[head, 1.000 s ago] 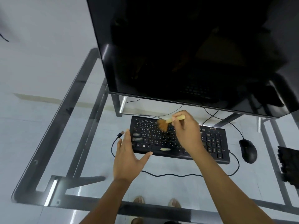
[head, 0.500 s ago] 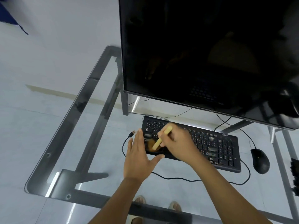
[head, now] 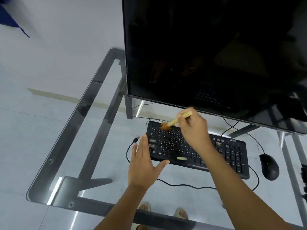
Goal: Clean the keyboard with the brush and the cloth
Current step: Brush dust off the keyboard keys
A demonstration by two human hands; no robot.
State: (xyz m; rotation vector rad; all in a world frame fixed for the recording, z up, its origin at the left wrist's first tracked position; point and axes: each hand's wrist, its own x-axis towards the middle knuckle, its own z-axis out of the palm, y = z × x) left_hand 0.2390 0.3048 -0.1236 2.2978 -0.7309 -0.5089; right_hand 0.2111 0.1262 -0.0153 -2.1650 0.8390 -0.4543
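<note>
A black keyboard (head: pixel 230 151) lies on the glass desk (head: pixel 69 130) below the monitor. My right hand (head: pixel 194 128) is shut on a small brush (head: pixel 176 120) with a pale wooden handle; its brown bristles touch the keys at the keyboard's top left. My left hand (head: pixel 142 165) lies flat with fingers spread, against the keyboard's left front corner, holding nothing. A dark cloth (head: pixel 304 178) shows partly at the right edge of the desk.
A large dark monitor (head: pixel 216 55) overhangs the keyboard's back edge. A black mouse (head: pixel 269 166) sits right of the keyboard. The keyboard's cable (head: pixel 182 185) loops along the front, its unplugged USB end (head: pixel 136 139) left of the keyboard. Feet in sandals show through the glass.
My right hand swept the brush from the keyboard's top down to its lower left corner, then back up to the top left keys. My left hand kept bracing the keyboard's left side.
</note>
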